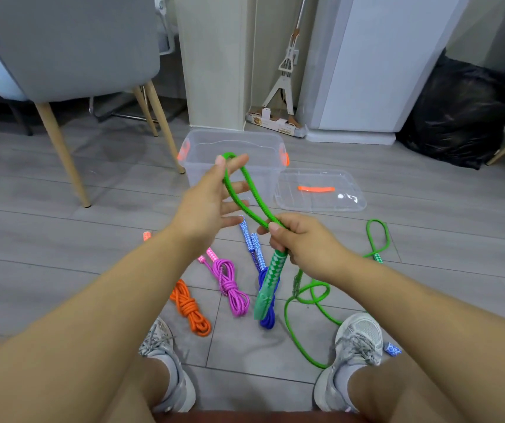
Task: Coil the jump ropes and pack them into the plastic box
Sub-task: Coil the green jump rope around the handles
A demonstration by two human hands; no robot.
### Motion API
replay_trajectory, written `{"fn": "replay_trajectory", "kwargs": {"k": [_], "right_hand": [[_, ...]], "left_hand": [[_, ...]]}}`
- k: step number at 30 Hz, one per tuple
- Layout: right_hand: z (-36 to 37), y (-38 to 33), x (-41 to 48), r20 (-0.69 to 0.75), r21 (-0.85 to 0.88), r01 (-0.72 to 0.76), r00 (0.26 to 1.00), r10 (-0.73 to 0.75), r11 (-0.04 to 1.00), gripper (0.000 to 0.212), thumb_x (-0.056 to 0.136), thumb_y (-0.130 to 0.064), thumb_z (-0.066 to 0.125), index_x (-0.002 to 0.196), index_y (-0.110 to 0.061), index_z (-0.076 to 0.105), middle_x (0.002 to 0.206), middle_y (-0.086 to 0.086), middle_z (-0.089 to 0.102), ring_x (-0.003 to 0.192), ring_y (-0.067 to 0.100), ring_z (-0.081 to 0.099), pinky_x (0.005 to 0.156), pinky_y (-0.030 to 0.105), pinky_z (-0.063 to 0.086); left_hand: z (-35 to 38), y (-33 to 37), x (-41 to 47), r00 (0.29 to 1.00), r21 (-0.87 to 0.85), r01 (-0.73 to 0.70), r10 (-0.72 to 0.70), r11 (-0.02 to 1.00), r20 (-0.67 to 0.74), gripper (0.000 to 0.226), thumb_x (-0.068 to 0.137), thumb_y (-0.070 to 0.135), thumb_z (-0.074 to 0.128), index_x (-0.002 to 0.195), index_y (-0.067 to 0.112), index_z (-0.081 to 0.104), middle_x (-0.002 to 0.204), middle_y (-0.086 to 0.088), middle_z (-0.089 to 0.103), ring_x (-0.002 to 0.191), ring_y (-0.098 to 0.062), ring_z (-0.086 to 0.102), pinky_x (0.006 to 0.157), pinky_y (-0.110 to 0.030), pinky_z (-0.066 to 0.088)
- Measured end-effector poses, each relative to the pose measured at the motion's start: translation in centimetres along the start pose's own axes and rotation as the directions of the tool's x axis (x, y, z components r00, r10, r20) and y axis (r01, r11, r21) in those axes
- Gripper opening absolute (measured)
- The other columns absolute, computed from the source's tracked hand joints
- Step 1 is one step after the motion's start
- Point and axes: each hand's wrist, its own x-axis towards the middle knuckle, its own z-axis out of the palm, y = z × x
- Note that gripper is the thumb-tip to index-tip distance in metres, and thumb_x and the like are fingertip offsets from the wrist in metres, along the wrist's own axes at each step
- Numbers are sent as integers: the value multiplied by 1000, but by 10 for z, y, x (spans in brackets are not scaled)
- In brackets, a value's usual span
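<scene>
Fingers (239, 161) of left hand (211, 206) spread, green jump rope (256, 195) hooked over the index | right hand (306, 242) pinches rope, grips its green handle (271, 270) | clear plastic box (205, 145) open on grey plank floor (62, 239), lid (318, 203) just beside | orange coil (190, 306), pink coil (234, 290), blue coil (268, 319) lie near shoes (358, 337) | grey chair (68, 47) left, black bag (458, 111) right | carton (275, 123) print by mop (286, 71) unreadable

I can read no text, number or brand here. The flat cardboard pack (278, 125) on the floor (62, 239), at the foot of the mop (286, 65), carries a round mark and a line of dark print. Both are too small and blurred to read.
</scene>
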Motion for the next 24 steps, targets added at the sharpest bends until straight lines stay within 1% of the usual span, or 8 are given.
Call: {"fn": "replay_trajectory", "kwargs": {"k": [5,9,11,14,17,20,22,24], "right_hand": [[14,-5,-1,109,26,-7,994,4,1000,22,100,-14,40,89,-10,58,58,-1,40,38,-1,33,42,11,26],[16,-6,0,100,3,0,995,0,1000,22,100,-16,40,96,-8,60,58,-3,42,38,0,33,42,14,27],[14,-6,0,86,9,-12,996,11,1000,22,100,-17,41,96,-9,61,58,-3,44,40,0,33,43,14,28],[13,-3,-1,111,-8,-29,993,30,1000,21,99,-18,42,96,-10,62,61,-4,51,43,1,37,48,16,30],[15,2,-2,152,-17,-25,988,27,1000,21,99,-19,43,89,-16,61,70,-2,62,43,-1,41,54,19,31],[12,3,-5,130,-40,-21,991,26,999,22,98,-20,45,83,-23,60,72,-7,64,43,0,40,53,18,34],[7,4,-8,80,-103,-8,997,16,995,22,97,-23,47,79,-24,60,58,-11,55,44,1,39,50,16,35],[0,9,-11,54,-181,13,999,-3,983,19,96,-26,49,89,-21,66,61,-10,50,49,-2,45,53,12,35]], "left_hand": [[12,6,-2,999,-299,-54,49,953,-25,39,101,33,26,91,31,64,95,-11,66,95,-38,60,87,-47,45],[14,3,2,999,-360,-50,49,932,-12,9,98,28,43,100,22,50,98,-11,63,86,-29,68,77,-41,53],[15,1,3,999,-417,-45,46,908,-9,18,91,21,55,108,17,50,95,-8,66,82,-22,70,76,-36,57],[18,0,2,1000,-386,-21,20,922,-5,23,85,17,61,105,6,57,83,-2,64,71,-12,69,71,-27,58],[20,-2,2,1000,-329,12,-16,944,-10,9,89,21,59,89,12,59,74,1,59,59,-9,64,59,-22,55],[23,-4,2,1000,-267,2,-7,964,-17,17,94,30,53,86,15,51,70,-2,66,55,-10,62,52,-24,51],[25,-5,4,997,-262,-38,18,964,-78,24,96,35,48,84,13,47,56,1,59,44,-9,50,47,-24,42],[23,-5,9,989,-261,-83,49,962,-136,28,98,36,45,83,13,45,46,4,45,38,-8,33,43,-22,32]]}}
